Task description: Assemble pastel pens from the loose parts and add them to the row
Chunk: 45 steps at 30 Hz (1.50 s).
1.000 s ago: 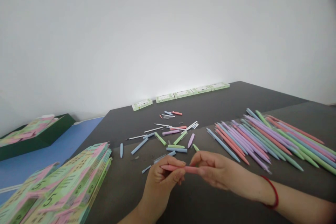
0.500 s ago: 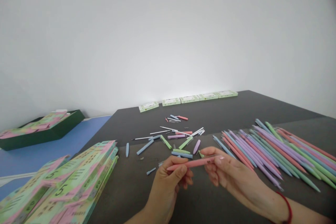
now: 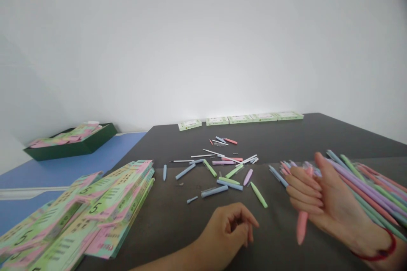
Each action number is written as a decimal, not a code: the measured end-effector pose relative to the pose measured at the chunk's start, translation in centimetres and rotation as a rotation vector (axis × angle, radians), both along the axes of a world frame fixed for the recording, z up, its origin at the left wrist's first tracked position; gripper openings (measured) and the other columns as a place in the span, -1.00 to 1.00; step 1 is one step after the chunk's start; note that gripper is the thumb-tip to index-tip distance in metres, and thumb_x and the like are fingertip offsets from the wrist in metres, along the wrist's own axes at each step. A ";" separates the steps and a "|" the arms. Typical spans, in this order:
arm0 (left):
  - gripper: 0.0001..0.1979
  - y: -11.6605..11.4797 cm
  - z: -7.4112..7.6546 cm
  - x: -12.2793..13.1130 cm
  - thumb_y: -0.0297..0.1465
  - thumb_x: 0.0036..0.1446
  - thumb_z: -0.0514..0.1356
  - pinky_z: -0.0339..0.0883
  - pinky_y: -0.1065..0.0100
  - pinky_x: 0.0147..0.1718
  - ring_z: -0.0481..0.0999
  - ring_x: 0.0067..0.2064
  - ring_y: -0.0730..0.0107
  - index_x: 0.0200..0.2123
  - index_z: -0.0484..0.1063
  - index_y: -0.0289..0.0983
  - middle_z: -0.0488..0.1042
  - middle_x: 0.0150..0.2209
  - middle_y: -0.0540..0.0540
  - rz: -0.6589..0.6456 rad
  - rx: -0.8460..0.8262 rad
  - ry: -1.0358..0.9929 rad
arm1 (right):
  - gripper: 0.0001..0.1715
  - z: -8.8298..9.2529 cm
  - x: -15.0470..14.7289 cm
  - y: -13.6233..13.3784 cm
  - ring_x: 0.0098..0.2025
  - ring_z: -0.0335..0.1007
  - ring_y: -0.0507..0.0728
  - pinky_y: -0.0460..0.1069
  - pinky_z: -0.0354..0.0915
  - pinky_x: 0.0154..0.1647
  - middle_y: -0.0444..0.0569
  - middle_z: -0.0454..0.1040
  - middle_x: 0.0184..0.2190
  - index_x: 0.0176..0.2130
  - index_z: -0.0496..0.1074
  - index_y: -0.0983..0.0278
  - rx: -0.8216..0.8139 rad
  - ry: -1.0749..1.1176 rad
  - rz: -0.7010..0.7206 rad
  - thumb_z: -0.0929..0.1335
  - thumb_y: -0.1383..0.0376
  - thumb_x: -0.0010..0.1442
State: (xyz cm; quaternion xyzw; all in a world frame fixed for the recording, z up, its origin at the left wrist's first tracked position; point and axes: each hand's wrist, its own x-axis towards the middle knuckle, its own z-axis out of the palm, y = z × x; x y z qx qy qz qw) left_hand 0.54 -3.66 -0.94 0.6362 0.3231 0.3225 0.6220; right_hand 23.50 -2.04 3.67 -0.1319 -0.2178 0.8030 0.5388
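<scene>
My right hand (image 3: 321,194), with a red band at the wrist, is wrapped round a pink pen (image 3: 302,227) whose tapered end points down toward the table. It is over the left part of a row of pastel pens (image 3: 365,178). My left hand (image 3: 230,228) is above the dark table (image 3: 165,224), its fingers curled but apart, with nothing between them. Beyond it lie loose pen parts: a blue barrel (image 3: 214,191), a green piece (image 3: 258,194), a purple piece (image 3: 248,177) and thin white refills (image 3: 213,152).
Stacked green and pink packets (image 3: 104,211) cover the near left. A dark green tray (image 3: 76,149) of similar packets stands on a blue surface (image 3: 127,139) at the far left. Several flat green boxes (image 3: 240,119) line the back edge by the wall.
My left hand has let go of the pink pen, which my right hand has carried to the right and turned point down. The view has shifted slightly.
</scene>
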 end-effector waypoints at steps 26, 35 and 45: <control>-0.83 0.5 0.2 -0.2 -0.50 0.00 0.02 0.11 0.48 -0.56 0.24 -0.58 0.53 -0.39 0.40 -0.34 0.29 -0.61 0.05 -0.043 -0.064 0.031 | -0.35 -0.3 -0.4 0.3 -0.74 -0.31 -0.12 -0.21 -0.22 -0.79 -0.32 -0.12 -0.75 -0.68 -0.03 0.26 0.042 0.000 0.000 0.22 -0.06 0.22; -0.84 0.7 0.5 -0.5 -0.44 0.05 0.04 0.12 0.45 -0.54 0.24 -0.57 0.50 -0.37 0.41 -0.34 0.31 -0.60 0.04 -0.069 -0.037 0.060 | -0.43 -0.2 -0.2 0.7 -0.75 -0.34 -0.12 -0.21 -0.24 -0.80 -0.32 -0.15 -0.77 -0.71 -0.06 0.25 0.080 -0.022 -0.025 0.25 0.14 0.18; -0.84 0.7 0.5 -0.3 -0.47 0.04 0.03 0.11 0.47 -0.55 0.23 -0.58 0.52 -0.38 0.40 -0.33 0.29 -0.61 0.06 -0.072 -0.045 0.060 | -0.73 1.6 -0.5 1.6 -0.67 0.03 -0.08 -0.22 0.03 -0.78 -0.25 0.21 -0.51 -0.04 0.24 0.21 0.276 -0.968 -0.281 0.24 0.23 0.25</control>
